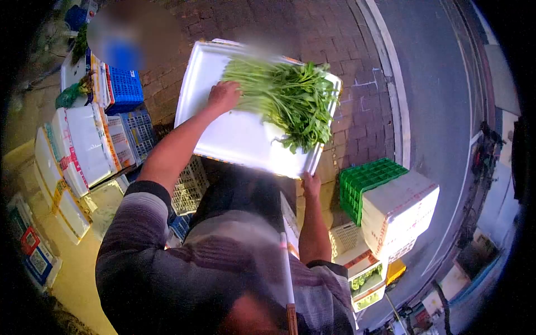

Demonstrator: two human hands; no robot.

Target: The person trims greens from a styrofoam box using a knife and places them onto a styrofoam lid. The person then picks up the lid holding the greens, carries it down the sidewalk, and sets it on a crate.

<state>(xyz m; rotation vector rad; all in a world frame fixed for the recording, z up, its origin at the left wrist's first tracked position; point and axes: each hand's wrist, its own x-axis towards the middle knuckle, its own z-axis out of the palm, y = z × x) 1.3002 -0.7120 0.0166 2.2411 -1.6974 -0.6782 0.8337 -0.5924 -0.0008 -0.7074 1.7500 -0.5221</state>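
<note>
Head view: greens [290, 95] already in the white tray [215, 137] — what's left, can't tell. Your left hand [224, 96] is at the stems, clamped or not I can't tell — your right hand [311, 183] pinches the tray's near corner.

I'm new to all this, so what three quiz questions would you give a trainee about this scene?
1. Which hand grips the white tray's rim: A) the left hand or B) the right hand?
2. True or false: the leafy greens lie on the ground, off the tray.
3. Fill in the colour: the crate nearest the tray, on the picture's right, is ____.

Key: 1. B; 2. False; 3. green
</note>
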